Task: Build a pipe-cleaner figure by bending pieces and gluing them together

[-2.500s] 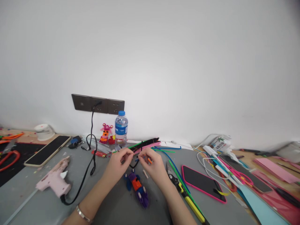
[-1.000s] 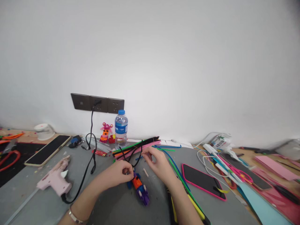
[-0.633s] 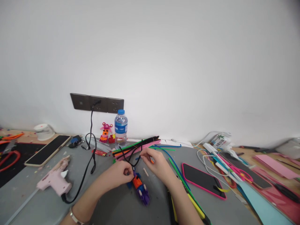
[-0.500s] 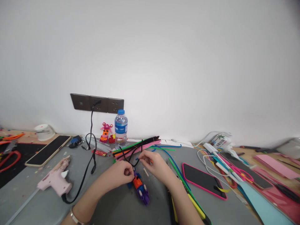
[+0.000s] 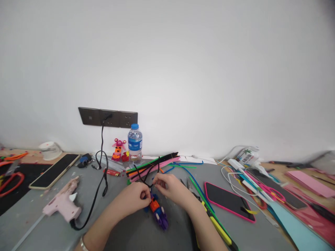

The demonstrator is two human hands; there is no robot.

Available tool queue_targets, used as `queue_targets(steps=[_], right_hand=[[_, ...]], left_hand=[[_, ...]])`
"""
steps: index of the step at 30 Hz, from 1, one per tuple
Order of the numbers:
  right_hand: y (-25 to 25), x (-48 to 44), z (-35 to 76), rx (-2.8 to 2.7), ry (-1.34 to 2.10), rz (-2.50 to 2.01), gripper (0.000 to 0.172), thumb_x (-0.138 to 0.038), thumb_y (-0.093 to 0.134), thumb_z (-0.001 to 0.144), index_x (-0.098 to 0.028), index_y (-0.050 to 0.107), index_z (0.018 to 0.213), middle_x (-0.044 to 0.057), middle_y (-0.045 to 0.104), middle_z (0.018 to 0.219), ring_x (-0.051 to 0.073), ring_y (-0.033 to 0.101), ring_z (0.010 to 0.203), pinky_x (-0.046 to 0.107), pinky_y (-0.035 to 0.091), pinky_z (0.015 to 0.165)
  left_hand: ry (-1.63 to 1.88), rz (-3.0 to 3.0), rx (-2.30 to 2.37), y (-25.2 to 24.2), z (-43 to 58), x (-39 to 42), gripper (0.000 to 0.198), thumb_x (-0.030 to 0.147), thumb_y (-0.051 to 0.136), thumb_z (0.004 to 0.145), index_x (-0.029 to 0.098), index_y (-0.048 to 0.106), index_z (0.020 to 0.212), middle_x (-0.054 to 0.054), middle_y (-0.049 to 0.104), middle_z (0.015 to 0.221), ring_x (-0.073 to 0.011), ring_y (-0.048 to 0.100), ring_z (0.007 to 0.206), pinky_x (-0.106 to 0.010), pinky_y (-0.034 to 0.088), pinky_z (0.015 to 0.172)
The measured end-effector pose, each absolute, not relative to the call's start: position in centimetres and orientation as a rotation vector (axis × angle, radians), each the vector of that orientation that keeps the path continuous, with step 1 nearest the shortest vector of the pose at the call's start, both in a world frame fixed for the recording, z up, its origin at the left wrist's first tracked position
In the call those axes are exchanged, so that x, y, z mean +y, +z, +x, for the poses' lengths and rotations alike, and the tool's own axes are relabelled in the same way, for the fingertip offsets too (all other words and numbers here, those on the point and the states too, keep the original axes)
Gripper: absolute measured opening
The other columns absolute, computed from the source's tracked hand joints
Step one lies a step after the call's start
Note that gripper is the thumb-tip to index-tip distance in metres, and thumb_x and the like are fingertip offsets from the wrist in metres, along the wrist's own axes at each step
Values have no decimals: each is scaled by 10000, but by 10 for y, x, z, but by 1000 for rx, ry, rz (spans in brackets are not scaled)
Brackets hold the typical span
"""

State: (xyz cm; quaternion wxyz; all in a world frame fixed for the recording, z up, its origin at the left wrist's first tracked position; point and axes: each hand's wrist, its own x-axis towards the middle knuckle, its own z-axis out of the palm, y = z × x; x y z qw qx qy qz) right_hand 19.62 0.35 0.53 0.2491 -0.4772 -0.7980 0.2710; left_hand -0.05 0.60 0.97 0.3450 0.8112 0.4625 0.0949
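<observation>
A small purple and orange pipe-cleaner figure (image 5: 159, 215) lies on the grey mat between my hands, with pale pieces on its sides. From its far end rise black pipe cleaners (image 5: 138, 175), bent outward. My left hand (image 5: 136, 198) is closed in a pinch at the figure's upper end, its fingertips partly hiding that part. Just right of it, my right hand (image 5: 167, 188) pinches the base of a black pipe cleaner; the exact grip is small in view. Behind them lies a bundle of coloured pipe cleaners (image 5: 167, 162).
A pink glue gun (image 5: 62, 204) with a black cord and a phone (image 5: 54, 171) lie left. A water bottle (image 5: 135, 144) stands by the wall. Right of my arm are yellow-handled pliers (image 5: 220, 228), a pink-cased phone (image 5: 229, 202) and pink scissors (image 5: 269, 193).
My right hand has shifted slightly down and left, closer to the left hand. The left hand stays at the figure's upper end. The camera view has tilted slightly.
</observation>
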Motion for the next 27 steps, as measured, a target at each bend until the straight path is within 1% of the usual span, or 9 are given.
queue_targets(steps=[5,10,14,18,21,24,27], right_hand=[[6,2,197,-2171,742,-1290,228,-59,521,775,-213,649,884,-38,591,655,122,533,595,196,353,571],[9,2,197,-2173,739,-1300,216,-68,521,785,-208,653,885,-32,604,660,125,542,599,197,358,569],[11,1,197,-2172,744,-1291,201,-83,519,804,-202,658,887,-21,619,677,130,558,607,200,375,579],[13,0,197,-2168,734,-1297,211,-77,515,808,-199,664,894,-20,617,676,132,553,603,203,377,577],[14,-1,198,-2163,716,-1306,213,-81,506,822,-204,665,894,-26,600,653,134,544,591,207,375,577],[15,0,201,-2153,720,-1318,212,-74,511,816,-204,663,887,-26,594,649,137,544,597,209,377,580],[13,1,207,-2124,759,-1356,210,-63,523,798,-197,661,882,-29,594,639,135,546,590,206,370,566]], left_hand=[[214,2158,1287,16,4,0,153,198,521,726,194,674,720,3,626,661,-162,550,624,-249,300,547],[203,2201,1336,19,8,-4,137,193,514,754,203,649,731,2,629,667,-164,547,614,-257,281,549],[196,2181,1370,20,7,-1,103,223,540,767,206,632,725,2,635,678,-174,570,648,-255,292,556],[218,2097,1249,20,0,5,121,260,546,767,192,627,708,12,616,655,-165,556,628,-242,317,544],[282,2041,1159,22,-6,10,155,261,525,780,183,644,717,10,613,669,-163,546,637,-238,342,562],[343,2011,1157,23,-9,12,148,247,525,777,182,658,775,9,615,697,-164,538,647,-238,351,573],[352,1999,1153,19,-8,14,180,278,559,775,185,677,875,8,629,730,-167,544,669,-238,362,584]])
